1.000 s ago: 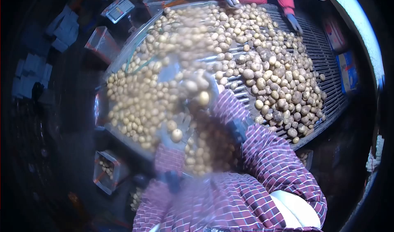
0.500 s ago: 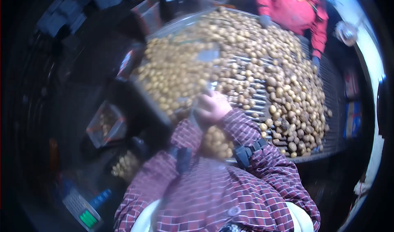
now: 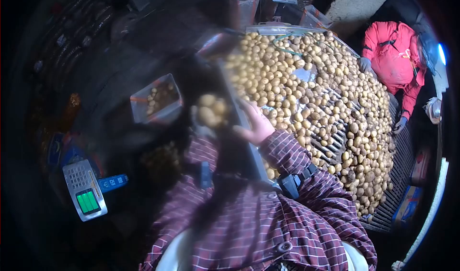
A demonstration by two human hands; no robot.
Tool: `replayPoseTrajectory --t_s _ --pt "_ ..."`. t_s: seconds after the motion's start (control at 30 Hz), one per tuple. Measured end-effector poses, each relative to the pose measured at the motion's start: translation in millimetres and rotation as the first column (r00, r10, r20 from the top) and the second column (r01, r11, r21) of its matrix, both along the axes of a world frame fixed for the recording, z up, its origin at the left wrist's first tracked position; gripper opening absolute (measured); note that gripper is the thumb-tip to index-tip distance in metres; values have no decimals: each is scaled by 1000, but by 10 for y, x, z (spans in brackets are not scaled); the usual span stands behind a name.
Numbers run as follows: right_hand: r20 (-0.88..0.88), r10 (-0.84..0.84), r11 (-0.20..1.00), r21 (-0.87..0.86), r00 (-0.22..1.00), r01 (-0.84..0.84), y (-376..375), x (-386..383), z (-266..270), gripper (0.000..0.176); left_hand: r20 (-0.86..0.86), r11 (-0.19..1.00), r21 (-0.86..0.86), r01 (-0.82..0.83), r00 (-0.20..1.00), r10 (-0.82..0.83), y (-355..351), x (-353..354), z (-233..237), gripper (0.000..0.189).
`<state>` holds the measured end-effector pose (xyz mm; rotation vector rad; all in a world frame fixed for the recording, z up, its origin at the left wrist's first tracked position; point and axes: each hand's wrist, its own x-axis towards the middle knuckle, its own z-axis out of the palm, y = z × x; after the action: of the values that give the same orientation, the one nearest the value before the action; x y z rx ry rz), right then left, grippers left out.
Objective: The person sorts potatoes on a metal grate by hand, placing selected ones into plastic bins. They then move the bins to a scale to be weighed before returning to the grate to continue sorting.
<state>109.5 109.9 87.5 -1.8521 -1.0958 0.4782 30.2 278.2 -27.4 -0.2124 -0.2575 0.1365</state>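
My left hand point(image 3: 203, 127), blurred and in shadow, holds a clear bag of potatoes point(image 3: 212, 111) just left of the table's raised edge point(image 3: 244, 127). The bag's outline is smeared, but several pale potatoes show in it. Over that edge reaches my right hand point(image 3: 258, 125), thumb and fingers apart, with nothing in it. Beside its fingertips lies the big heap of loose potatoes point(image 3: 330, 93) on the slatted table.
A clear bin with potatoes point(image 3: 158, 98) stands at the left, beyond a scale with a green display point(image 3: 85, 190). Another bin point(image 3: 245, 7) is at the top. Across the table, a person in a red jacket point(image 3: 393, 60) has gloved hands by the heap. Boxes point(image 3: 408, 204) lie at right.
The view has turned left. My hands, together before, have parted. The bag has moved left off the table side with my left hand, and my right hand has opened.
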Motion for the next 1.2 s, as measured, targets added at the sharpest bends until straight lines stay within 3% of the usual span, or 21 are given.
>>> replayPoseTrajectory --t_s 0.07,0.13,0.2,0.27,0.3,0.33,0.4,0.43,0.47,0.57,0.6,0.67,0.87,1.2 --pt "-69 -34 999 -27 997 32 -114 -34 -386 73 -86 996 62 -66 994 71 421 -213 -149 49" --pt "-161 -64 985 -168 985 37 -262 -81 -407 67 -393 984 166 -61 911 123 864 -466 -271 62" --pt "-231 -131 968 -239 964 75 -479 -120 -577 60 -321 949 293 -113 924 209 1224 -699 -414 67" --pt "-267 -201 942 -316 942 112 -779 -167 -829 53 -515 920 360 -154 790 334 1327 -1093 -418 68" --pt "-338 -277 922 -356 900 150 -868 -205 -830 52 -699 899 404 -168 577 422 1338 -1240 -240 69" --pt "-365 -292 925 -344 884 163 -1003 -220 -935 51 -530 917 397 35 824 198 1518 -1501 -280 70" --pt "-365 -346 901 -387 864 197 -1265 -291 -1145 50 -358 884 441 155 934 15 1566 -1828 -309 72" --pt "-339 -377 875 -435 862 211 -1363 -327 -1192 49 -611 945 323 -46 753 246 1440 -1901 -314 72" --pt "-278 -399 852 -465 874 241 -1436 -374 -1227 48 -790 903 351 -250 439 429 1301 -1958 -281 72" --pt "-333 -339 891 -414 880 187 -1482 -424 -1155 47 -937 885 235 -401 150 316 1098 -1991 54 72" --pt "-310 -354 873 -449 882 193 -1467 -435 -1160 46 -850 826 462 -322 106 516 1138 -2185 -358 70" --pt "-269 -375 837 -510 887 199 -1430 -460 -1104 45 -813 853 380 -357 310 492 1307 -2563 -907 68" --pt "-294 -377 851 -485 878 203 -1431 -453 -1200 41 -869 849 440 -292 99 485 1347 -3141 -1260 65" --pt "-279 -405 853 -458 871 250 -1487 -432 -1395 38 -888 866 459 -199 -71 454 1398 -3739 -1711 59"
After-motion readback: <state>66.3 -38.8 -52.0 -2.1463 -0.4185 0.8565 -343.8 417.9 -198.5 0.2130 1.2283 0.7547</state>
